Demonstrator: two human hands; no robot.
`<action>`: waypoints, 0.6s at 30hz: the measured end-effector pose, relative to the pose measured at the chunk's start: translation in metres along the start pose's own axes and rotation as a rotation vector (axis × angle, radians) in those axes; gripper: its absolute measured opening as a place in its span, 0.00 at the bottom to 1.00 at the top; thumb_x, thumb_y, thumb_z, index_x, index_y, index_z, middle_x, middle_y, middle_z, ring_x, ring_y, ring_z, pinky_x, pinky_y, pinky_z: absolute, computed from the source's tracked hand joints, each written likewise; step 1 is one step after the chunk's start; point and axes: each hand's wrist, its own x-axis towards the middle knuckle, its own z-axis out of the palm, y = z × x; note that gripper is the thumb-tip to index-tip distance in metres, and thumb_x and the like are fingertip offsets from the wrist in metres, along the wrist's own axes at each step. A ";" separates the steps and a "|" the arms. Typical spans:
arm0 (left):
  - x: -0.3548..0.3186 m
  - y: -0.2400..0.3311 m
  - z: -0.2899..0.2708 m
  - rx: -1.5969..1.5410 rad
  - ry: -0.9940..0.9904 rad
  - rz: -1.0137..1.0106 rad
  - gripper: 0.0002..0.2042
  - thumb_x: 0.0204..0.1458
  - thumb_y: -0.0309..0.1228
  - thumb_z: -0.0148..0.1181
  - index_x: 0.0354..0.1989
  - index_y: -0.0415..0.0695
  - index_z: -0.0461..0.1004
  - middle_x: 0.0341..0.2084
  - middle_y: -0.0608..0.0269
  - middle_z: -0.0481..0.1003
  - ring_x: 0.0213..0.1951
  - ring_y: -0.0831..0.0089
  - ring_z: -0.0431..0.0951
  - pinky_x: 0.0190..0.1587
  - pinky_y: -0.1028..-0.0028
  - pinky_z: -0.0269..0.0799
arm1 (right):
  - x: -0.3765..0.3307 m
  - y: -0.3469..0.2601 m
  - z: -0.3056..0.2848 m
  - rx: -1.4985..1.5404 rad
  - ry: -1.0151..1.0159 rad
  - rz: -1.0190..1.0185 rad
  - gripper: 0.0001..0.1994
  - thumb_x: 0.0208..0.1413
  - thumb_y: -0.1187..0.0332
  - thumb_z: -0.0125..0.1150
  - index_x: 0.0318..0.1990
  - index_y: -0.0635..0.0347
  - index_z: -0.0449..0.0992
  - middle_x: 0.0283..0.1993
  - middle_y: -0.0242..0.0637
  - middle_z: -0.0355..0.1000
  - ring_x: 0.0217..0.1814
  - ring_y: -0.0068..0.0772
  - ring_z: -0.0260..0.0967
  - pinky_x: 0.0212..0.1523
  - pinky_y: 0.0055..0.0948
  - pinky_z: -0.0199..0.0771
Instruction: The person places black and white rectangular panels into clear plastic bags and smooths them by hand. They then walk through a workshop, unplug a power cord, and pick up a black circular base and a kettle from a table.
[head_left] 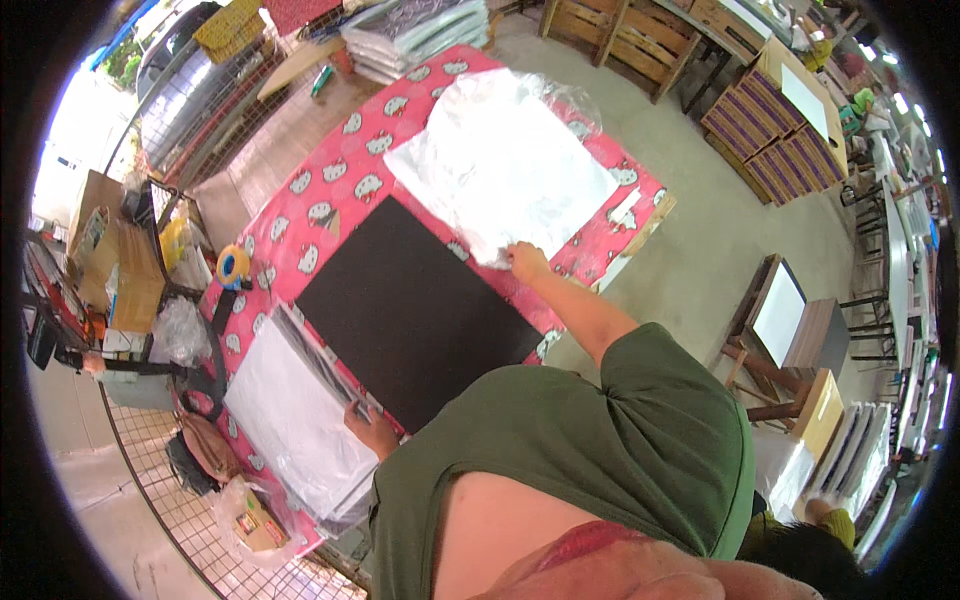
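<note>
A flat black board [415, 310] lies on a table with a pink cartoon-print cover [330, 205]. Beyond it is a loose pile of thin white plastic bags [500, 160], with clear film at its far edge. My right hand [527, 262] reaches across, its fingers pinched on the pile's near corner. Left of the board rests a stack of white panels in clear plastic [290, 400]. At that stack's right edge my left hand [372, 430] has its fingers curled on a wrapped panel, close beside the black board. What lies under those fingers is partly hidden.
Tape rolls [233, 265] sit on the table's left edge. Wrapped panels [415, 35] are piled beyond the far end. Cardboard boxes [780, 125] stand on the floor to the right, with a wooden stand [775, 315] nearer. A wire-mesh rack [150, 480] runs along the left.
</note>
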 end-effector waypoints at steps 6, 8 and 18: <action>0.006 0.052 0.064 -0.287 -0.197 -0.049 0.10 0.46 0.20 0.51 0.38 0.40 0.68 0.39 0.60 0.67 0.41 0.72 0.67 0.41 0.75 0.64 | 0.016 0.023 -0.016 0.377 0.018 0.133 0.05 0.49 0.71 0.48 0.33 0.59 0.64 0.26 0.51 0.70 0.31 0.56 0.67 0.33 0.48 0.64; 0.008 0.073 0.086 -0.354 -0.226 0.014 0.09 0.48 0.20 0.50 0.38 0.40 0.69 0.36 0.62 0.69 0.36 0.75 0.68 0.36 0.78 0.64 | 0.023 0.023 -0.018 0.444 0.134 0.172 0.05 0.50 0.72 0.47 0.35 0.58 0.63 0.25 0.51 0.69 0.31 0.56 0.68 0.32 0.48 0.64; 0.039 0.232 0.121 -0.237 -0.468 0.354 0.17 0.46 0.21 0.56 0.47 0.39 0.65 0.39 0.60 0.69 0.41 0.73 0.70 0.43 0.75 0.65 | 0.109 -0.076 -0.129 0.566 0.156 -0.293 0.07 0.52 0.64 0.50 0.35 0.54 0.70 0.26 0.45 0.70 0.31 0.50 0.69 0.31 0.43 0.66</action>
